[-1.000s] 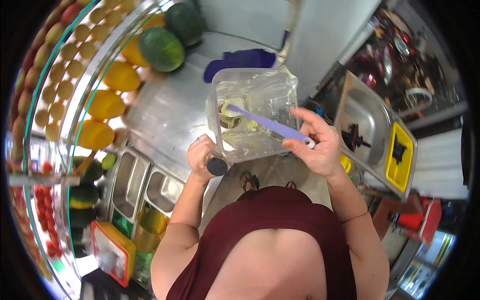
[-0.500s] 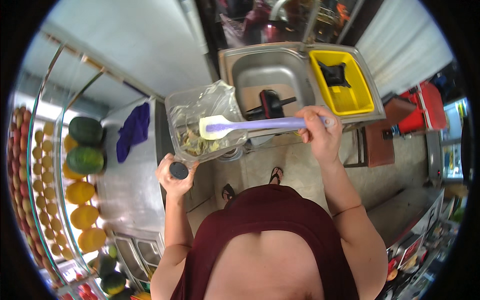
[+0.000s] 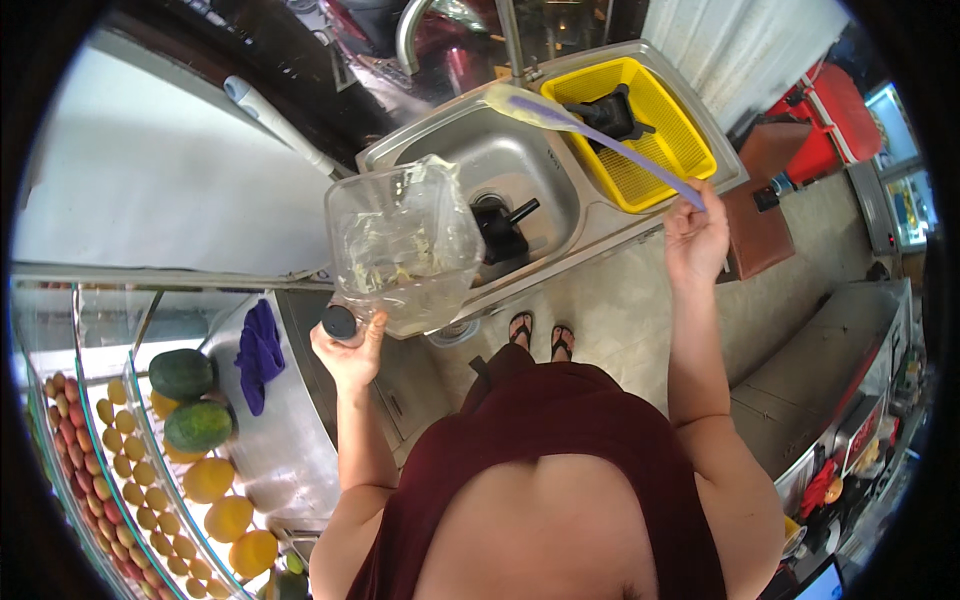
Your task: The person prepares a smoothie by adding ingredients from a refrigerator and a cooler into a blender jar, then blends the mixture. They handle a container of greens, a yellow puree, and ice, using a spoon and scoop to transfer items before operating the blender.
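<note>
My left hand is closed round the handle of a clear, square plastic jug, gripping just below the handle's dark round end. The jug is tilted over the near left side of the sink, and pale creamy smears cling to its inner walls. At the right, my right hand pinches the end of a lavender spatula. Its pale, smeared blade reaches left above the divide between the sink basin and the yellow basket, apart from the jug. A black part with a stubby arm lies in the basin, partly hidden by the jug.
A steel sink with a curved tap stands ahead. Another black part sits in the basket. At left, a purple cloth lies on a steel counter beside watermelons and yellow fruit. A brown stool stands right.
The spatula has left the jug and swung up and right over the sink. Yellowish scraps seen in the jug before no longer show. My right hand moved right; the view has turned.
</note>
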{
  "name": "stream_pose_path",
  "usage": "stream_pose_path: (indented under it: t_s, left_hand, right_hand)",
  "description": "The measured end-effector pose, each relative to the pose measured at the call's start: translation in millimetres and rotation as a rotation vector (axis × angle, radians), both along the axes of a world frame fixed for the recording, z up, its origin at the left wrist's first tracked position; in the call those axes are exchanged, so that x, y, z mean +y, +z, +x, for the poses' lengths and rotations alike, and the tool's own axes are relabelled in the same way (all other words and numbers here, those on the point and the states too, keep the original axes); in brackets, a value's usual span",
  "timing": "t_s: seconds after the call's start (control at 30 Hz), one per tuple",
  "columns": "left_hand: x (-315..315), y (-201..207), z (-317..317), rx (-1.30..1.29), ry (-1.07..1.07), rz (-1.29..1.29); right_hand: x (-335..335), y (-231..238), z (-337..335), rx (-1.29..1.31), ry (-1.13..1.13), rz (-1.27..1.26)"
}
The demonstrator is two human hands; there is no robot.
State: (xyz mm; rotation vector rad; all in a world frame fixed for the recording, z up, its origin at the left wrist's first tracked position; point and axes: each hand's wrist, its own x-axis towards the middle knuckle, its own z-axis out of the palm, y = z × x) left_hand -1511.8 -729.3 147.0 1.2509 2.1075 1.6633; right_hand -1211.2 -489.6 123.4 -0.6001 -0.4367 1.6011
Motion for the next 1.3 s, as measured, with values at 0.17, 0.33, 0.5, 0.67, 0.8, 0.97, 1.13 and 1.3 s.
stream_pose_path:
  t_s: [0.17, 0.33, 0.5, 0.67, 0.8, 0.97, 1.13, 1.3]
  left_hand:
    - [16, -2, -27, -0.082, 0.018, -0.026]
    - [23, 6, -43, 0.084, -0.051, -0.065]
    - [40, -8, -43, 0.035, -0.172, 0.01]
    - [121, -11, -9, -0.177, -0.585, 0.047]
    - [200, 15, 117, -0.218, -0.822, 0.178]
    - [277, 6, 285, -0.295, -1.044, 0.142]
    - [347, -19, 484, -0.306, -1.122, -0.049]
    - [379, -20, 711, -0.511, -1.34, -0.087]
  right_hand:
    - [25, -76, -30, -0.528, 0.132, -0.128]
    - [37, -164, -112, -0.595, 0.372, -0.318]
    - [27, -188, -130, -0.504, 0.544, -0.399]
    - [18, -157, -46, -0.742, 0.593, -0.131]
    - [-6, -163, 77, -0.779, 0.496, 0.03]
    - [-63, -183, 280, -0.749, 0.133, -0.249]
    - [-128, -146, 490, -0.701, -0.358, -0.573]
    - [-170, -119, 650, -0.536, -0.915, -0.748]
